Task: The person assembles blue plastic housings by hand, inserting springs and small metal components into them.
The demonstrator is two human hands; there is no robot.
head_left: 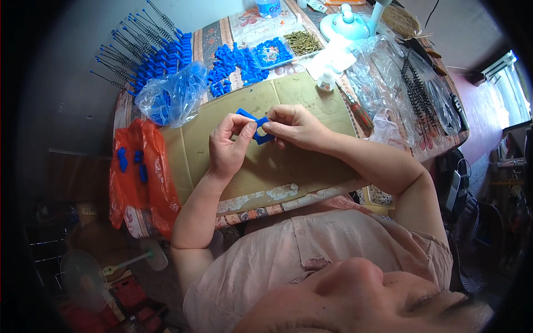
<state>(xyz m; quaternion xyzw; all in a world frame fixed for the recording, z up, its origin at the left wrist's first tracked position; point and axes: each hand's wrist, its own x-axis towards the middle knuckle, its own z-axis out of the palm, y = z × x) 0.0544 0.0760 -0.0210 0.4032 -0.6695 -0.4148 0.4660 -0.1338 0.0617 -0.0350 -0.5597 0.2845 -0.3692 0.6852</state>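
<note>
Above a brown cardboard sheet point(311, 158), both hands hold one blue plastic piece point(265, 139) with a round opening in it. My left hand point(230, 139) pinches its left side between thumb and fingers. On the other side my right hand point(300, 129) is closed, its thumb pressed against the piece near the opening. A blue corner sticks out above the left fingers; whether it belongs to the same piece, I cannot tell. The fingers hide part of it.
Blue parts with springs and rods point(161, 58) stand at the far left, beside a clear plastic bag point(175, 94). Loose blue parts point(225, 64), brass-coloured pins point(302, 42), a small white bottle point(326, 81) and a screwdriver point(361, 114) lie around the cardboard. A red bag point(152, 161) hangs left.
</note>
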